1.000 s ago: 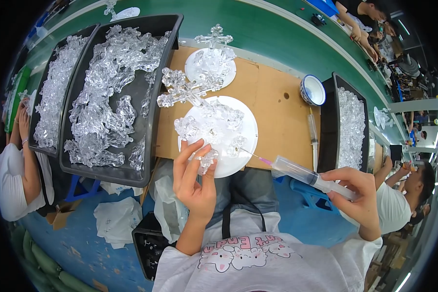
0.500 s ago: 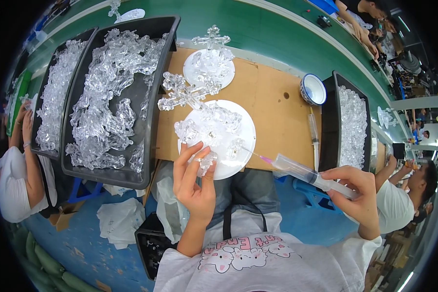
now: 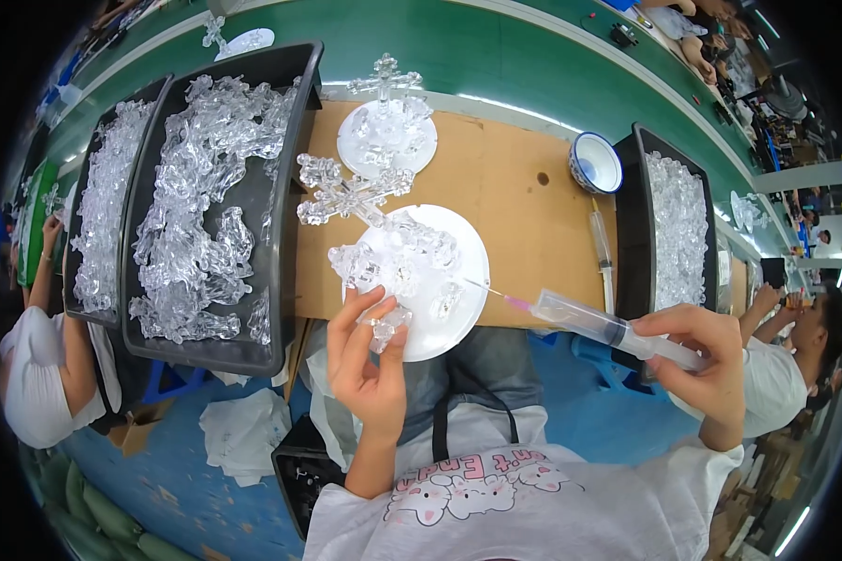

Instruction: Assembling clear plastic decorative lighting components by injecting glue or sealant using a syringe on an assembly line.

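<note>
Between the fingertips of my left hand [image 3: 369, 369] is a small clear plastic piece [image 3: 389, 329], just over the near-left rim of a round white plate [image 3: 460, 323]. My right hand [image 3: 697, 360] is closed around a large clear syringe [image 3: 580, 316] with a pink-hubbed needle. Its tip points left, over the plate's right side, near a small clear piece [image 3: 447, 301] lying there. A cluster of clear figures [image 3: 402, 252] stands on the plate. A clear cross [image 3: 355, 192] leans out from the cluster toward the far left.
A second white plate [image 3: 346, 150] with a clear cross and figures stands behind. Black bins [image 3: 279, 323] of clear parts flank the cardboard [image 3: 515, 234] on the left; another bin [image 3: 634, 201] stands right. A blue-rimmed bowl [image 3: 596, 163] and a second syringe [image 3: 601, 245] lie nearby. People sit on both sides.
The view has shifted slightly. My left hand still pinches the small clear piece near the plate's rim, and my right hand keeps the syringe with its needle over the plate.
</note>
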Available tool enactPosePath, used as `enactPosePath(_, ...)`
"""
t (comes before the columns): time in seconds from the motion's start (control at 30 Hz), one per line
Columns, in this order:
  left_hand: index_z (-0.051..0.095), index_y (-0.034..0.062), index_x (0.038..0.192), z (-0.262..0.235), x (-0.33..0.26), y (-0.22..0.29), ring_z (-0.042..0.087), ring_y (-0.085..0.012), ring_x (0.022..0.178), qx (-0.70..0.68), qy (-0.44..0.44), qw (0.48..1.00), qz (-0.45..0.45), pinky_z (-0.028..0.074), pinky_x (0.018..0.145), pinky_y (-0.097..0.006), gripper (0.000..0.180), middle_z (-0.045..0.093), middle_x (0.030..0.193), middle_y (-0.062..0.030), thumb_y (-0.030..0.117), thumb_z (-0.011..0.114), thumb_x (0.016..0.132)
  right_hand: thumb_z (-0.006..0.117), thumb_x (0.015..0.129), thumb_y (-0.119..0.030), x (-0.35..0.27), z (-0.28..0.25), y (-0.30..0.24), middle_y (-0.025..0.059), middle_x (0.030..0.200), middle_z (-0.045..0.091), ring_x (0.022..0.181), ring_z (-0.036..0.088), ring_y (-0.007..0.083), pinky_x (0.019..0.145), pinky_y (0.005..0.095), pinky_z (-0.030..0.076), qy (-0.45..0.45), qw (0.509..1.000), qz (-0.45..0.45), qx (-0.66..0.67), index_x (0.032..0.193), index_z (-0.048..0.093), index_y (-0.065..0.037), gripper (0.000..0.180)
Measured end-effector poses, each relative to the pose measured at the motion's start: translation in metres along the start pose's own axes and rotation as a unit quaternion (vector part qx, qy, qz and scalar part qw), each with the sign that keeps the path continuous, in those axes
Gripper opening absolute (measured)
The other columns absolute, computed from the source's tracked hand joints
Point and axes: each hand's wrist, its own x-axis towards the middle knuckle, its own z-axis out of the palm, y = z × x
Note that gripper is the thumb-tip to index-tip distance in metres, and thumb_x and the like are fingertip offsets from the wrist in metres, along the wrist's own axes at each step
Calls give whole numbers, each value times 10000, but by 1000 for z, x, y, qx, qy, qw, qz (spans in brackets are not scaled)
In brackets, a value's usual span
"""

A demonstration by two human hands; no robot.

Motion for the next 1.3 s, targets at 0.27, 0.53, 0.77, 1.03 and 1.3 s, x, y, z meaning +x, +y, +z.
enactPosePath(0.27,651,-3,954,-4,-3,3,482,-346,1135,21,-5,1000,8,396,916,-385,220,582,1057,-123,-12,651,734,570,579,58,12,1,-4,133,861,654,747,642,190,618,230,486,26,992,-105,-60,853,657,-2,293)
enactPosePath(0.53,640,-22,958,-8,-3,7,480,-340,1135,38,-20,999,32,394,915,-372,212,569,1070,-135,-10,633,746,584,557,64,16,-6,-15,134,912,650,714,642,205,620,248,495,28,985,-119,-125,822,669,-40,298)
enactPosePath(0.77,623,-45,954,-13,-3,7,481,-319,1139,41,-34,998,45,382,923,-356,195,560,1082,-148,-11,612,762,605,559,43,19,-16,-26,117,943,648,540,548,125,490,215,410,5,958,-173,-227,825,686,-102,313)
enactPosePath(1.03,658,-7,941,-17,-4,11,477,-386,1131,34,-37,998,26,391,941,-424,301,577,1053,-138,-91,628,654,623,572,-30,31,-30,-24,95,955,648,713,645,198,553,250,493,-28,915,-272,-298,850,689,-127,302)
enactPosePath(1.3,668,7,922,-24,-5,15,488,-393,1120,63,-53,996,39,397,945,-429,313,590,1032,-135,-90,636,626,623,575,-28,35,-35,-12,97,944,649,720,648,213,555,254,492,-44,919,-280,-274,845,691,-123,294)
